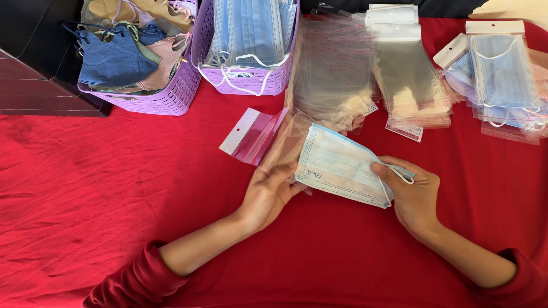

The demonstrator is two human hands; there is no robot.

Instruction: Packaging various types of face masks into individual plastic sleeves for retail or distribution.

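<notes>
Near the tabletop's middle, the right hand [414,197] pinches the light, floppy face mask [342,171] by its end while the left hand [268,191] fingers grip the slippery clear bag [257,136].

open red cloth [103,188] left, baskets [171,85] and bag stacks [365,74] crowding the far edge

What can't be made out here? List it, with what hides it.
Head view:
- How far the blue face mask sits inside the clear bag: glare on the film.
- Left hand fingertips: under the mask.
- Contents low in both purple baskets: masks piled on top.
- Packed masks: cut off by the right edge.
</notes>
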